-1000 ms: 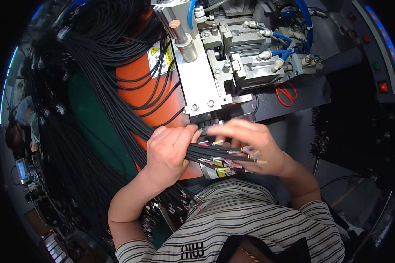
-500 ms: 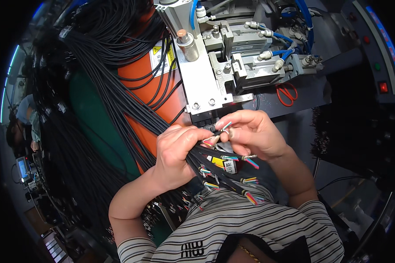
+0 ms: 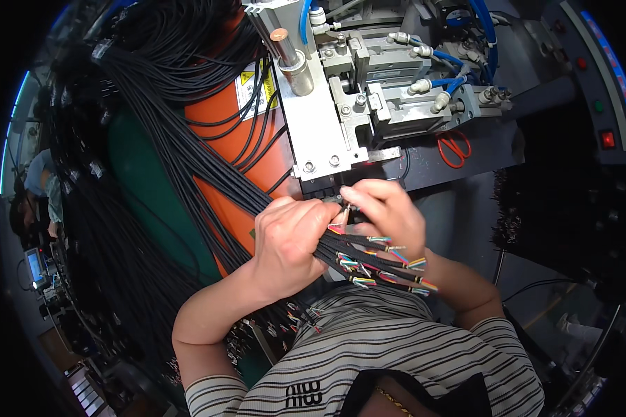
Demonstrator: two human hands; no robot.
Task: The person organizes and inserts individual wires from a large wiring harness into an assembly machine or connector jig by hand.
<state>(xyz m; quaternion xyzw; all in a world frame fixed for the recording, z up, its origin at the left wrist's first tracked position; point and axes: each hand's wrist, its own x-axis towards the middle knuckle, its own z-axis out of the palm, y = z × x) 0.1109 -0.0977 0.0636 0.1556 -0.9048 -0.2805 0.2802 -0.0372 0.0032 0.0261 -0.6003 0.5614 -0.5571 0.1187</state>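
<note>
My left hand (image 3: 289,240) is closed around a thick bundle of black cables (image 3: 188,167) whose stripped ends (image 3: 386,267) fan out in coloured wires to the right of my fist. My right hand (image 3: 386,212) pinches one cable end between thumb and fingers and holds it right under the jaw at the bottom of the grey metal machine (image 3: 327,132). The fingertips of both hands meet at that spot. The exact wire tip is hidden by my fingers.
Many more black cables hang over an orange drum (image 3: 222,139) and a green surface (image 3: 139,181) at the left. Red-handled scissors (image 3: 453,148) lie on the grey bench right of the machine. A dark panel with red and green buttons (image 3: 605,139) is at the far right.
My right hand picked one cable end out of the fanned bundle and lifted it up to the machine's jaw. My left hand moved up with the bundle.
</note>
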